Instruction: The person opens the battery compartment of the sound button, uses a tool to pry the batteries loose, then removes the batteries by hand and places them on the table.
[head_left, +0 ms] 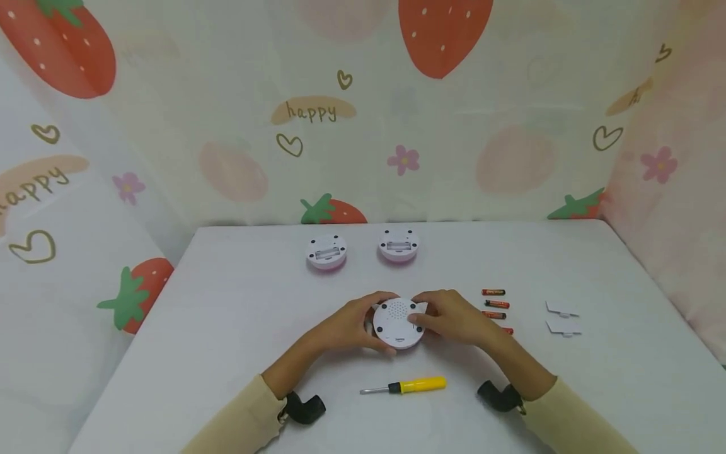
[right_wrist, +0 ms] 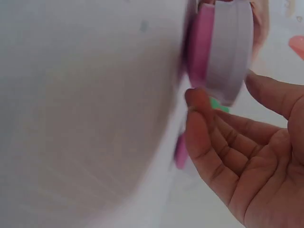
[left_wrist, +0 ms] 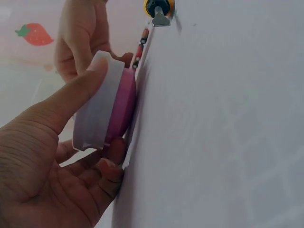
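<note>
A round white-and-pink device (head_left: 399, 334) lies face down between both hands, its white underside up with speaker holes and dark feet. My left hand (head_left: 353, 323) grips its left side, with the thumb across the white rim and fingers under the pink part, as the left wrist view shows. My right hand (head_left: 454, 316) holds the upper right edge, its thumb over the underside and fingers by the pink side (right_wrist: 199, 47). Below the device is a screwdriver (head_left: 416, 385) with a yellow handle, its shaft pointing left.
Two similar devices, one at left (head_left: 326, 249) and one at right (head_left: 399, 243), sit at the back with uncovered battery slots. Several red batteries (head_left: 493, 292) lie right of my right hand. Farther right are two small white covers (head_left: 563, 328) on the white table (head_left: 249, 290).
</note>
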The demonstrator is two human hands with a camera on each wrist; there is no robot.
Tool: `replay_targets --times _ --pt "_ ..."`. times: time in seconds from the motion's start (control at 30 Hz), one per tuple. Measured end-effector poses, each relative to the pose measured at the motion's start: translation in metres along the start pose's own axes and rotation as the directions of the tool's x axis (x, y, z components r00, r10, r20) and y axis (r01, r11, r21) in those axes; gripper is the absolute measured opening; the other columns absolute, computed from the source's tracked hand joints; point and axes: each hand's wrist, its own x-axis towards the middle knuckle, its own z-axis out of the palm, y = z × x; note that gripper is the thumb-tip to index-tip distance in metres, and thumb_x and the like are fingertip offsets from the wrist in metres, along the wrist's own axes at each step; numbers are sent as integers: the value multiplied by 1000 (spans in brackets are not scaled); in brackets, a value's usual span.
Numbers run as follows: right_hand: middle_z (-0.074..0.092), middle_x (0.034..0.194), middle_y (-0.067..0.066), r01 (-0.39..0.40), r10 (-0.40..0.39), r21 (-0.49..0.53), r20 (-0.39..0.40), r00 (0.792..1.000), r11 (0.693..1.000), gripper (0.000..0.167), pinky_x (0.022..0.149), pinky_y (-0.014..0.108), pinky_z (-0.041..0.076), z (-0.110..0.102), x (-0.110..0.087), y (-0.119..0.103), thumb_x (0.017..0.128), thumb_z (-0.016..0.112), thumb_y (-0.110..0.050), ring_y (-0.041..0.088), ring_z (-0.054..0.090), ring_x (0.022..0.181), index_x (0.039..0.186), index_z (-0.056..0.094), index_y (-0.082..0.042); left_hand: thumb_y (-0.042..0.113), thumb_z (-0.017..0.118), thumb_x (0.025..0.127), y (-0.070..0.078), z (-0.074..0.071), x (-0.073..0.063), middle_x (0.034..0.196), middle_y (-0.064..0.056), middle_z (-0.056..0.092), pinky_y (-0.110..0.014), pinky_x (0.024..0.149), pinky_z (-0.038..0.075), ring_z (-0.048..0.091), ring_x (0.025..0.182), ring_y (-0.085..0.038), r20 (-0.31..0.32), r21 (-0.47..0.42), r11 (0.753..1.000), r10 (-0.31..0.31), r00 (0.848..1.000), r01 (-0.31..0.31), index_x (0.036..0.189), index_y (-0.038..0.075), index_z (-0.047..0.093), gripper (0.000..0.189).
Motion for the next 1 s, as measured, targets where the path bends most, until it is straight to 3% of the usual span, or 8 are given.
replay_targets --times 0.13,0.23,0.33,0.53,0.77,0.87,1.0 --pt "70 88 0 21 -34 -163 -77 996 986 48 70 30 57 -3 -7 -18 95 74 -27 16 63 79 136 63 -4 36 94 71 -1 -4 0 140 10 55 -33 106 44 52 116 -12 5 6 1000 -22 1000 22 149 24 46 93" --pt "72 116 5 22 -63 -319 -118 991 948 51 90 38 58 -1 -12 -32 91 78 -33 24 67 106 134 66 -9 36 94 72 -2 -5 0 141 9 55 -36 108 43 52 119 -12 8 2 1000 -12 1000 12 149 23 46 92" --pt "65 135 7 56 -115 -423 -114 987 904 53 99 45 54 5 -15 -41 88 80 -38 29 62 123 132 69 -11 34 94 72 -3 -6 -1 138 9 57 -36 104 45 54 116 -13 2 -10 1000 2 1000 -2 147 23 48 90" --pt "71 125 8 148 -207 -480 -72 976 864 46 96 44 55 15 -17 -42 86 83 -33 29 68 113 122 73 -7 32 94 73 -2 -2 -3 131 12 60 -30 95 47 55 111 -12 -2 -47 999 14 1000 -14 146 23 49 86" --pt "72 123 10 157 -218 -546 -49 975 823 38 92 42 58 16 -17 -41 87 82 -33 29 71 106 116 76 -10 36 93 74 0 -1 0 130 13 61 -30 90 47 55 110 -13 3 -34 999 13 1000 -12 148 25 50 86" --pt "72 121 7 214 -260 -595 8 966 775 28 89 40 59 18 -17 -43 90 78 -31 26 72 101 111 78 -13 35 92 74 -2 -1 0 131 12 61 -28 88 47 55 109 -13 10 -30 1000 8 1000 -7 149 22 50 86" --pt "74 117 5 309 -352 -659 71 933 686 21 84 37 60 20 -18 -44 93 76 -26 23 74 95 108 78 -13 33 92 75 -5 -2 0 131 12 61 -27 82 46 55 107 -14 16 -34 999 12 1000 -11 149 22 51 86"
